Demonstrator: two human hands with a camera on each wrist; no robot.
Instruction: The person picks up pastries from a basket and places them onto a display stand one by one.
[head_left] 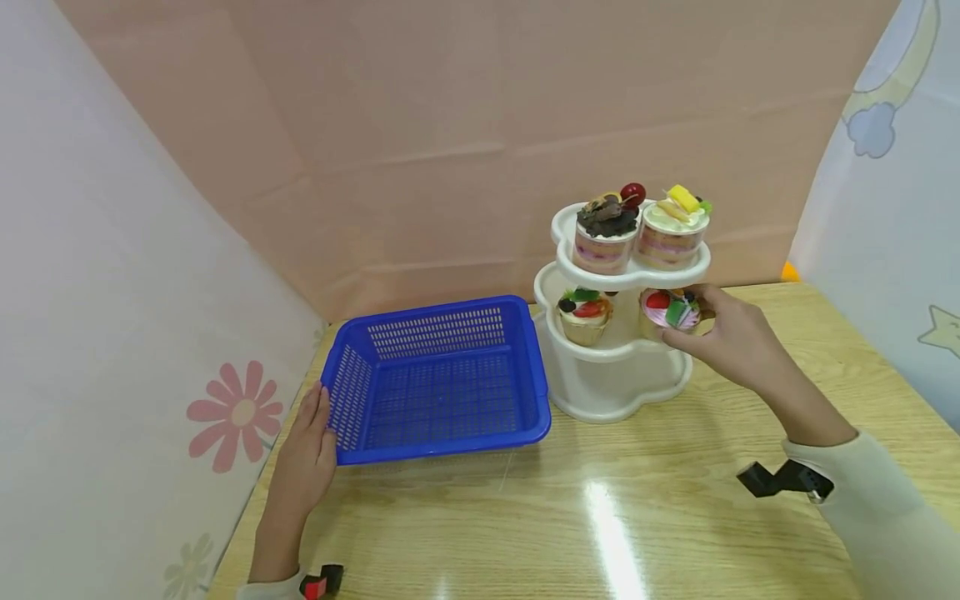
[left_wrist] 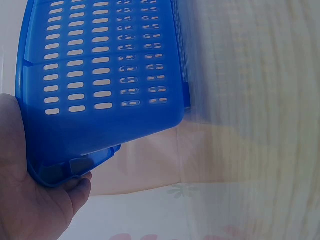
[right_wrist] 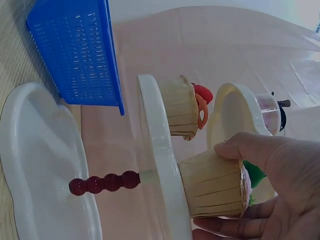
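Observation:
My right hand grips a cupcake with pink cream, red fruit and a green topping by its pale pleated cup. The cupcake sits at the right end of the middle tier of a white three-tier stand, its base against that tier in the right wrist view. Another cupcake is at the left of the same tier. At the left rim of an empty blue plastic basket, my left hand holds the edge, thumb and fingers around the rim near the front corner.
On the top tier stand a clear cup of chocolate-topped cake with a cherry and a cream-topped cake cup with yellow fruit. Dark red beads form the post between lower tiers. Cloth walls enclose the wooden table.

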